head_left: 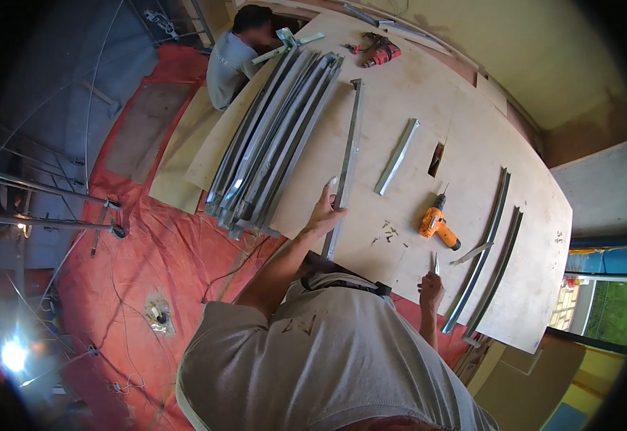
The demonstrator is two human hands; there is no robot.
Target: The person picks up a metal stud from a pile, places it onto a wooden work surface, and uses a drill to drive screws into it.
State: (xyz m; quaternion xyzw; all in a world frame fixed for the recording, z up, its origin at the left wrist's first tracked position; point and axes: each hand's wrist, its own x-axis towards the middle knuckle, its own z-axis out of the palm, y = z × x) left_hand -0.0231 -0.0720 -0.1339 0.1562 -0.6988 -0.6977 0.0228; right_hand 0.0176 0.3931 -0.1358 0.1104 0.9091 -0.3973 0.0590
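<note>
For clean work, the metal channel (351, 158) is best held flat against the bench (471, 136) by the left hand (325, 213), since a light profile of this kind would probably twist if pressed at one edge only. The left grip is closed over the channel toward its near end, with the thumb stuck up along its side. In the right grip (430, 289), a slim pointed tool (437, 263) is pinched (its exact kind cannot be told); its tip should be turned away from the left fingers as it is brought across. The orange drill (439, 224) would best be left clear of that path.

The channel is laid lengthwise between the stacked channels (274, 144) and a short metal strip (398, 156), its near end by the waist. It is seen as long, narrow and dull grey, with a bracket-like far end.
</note>
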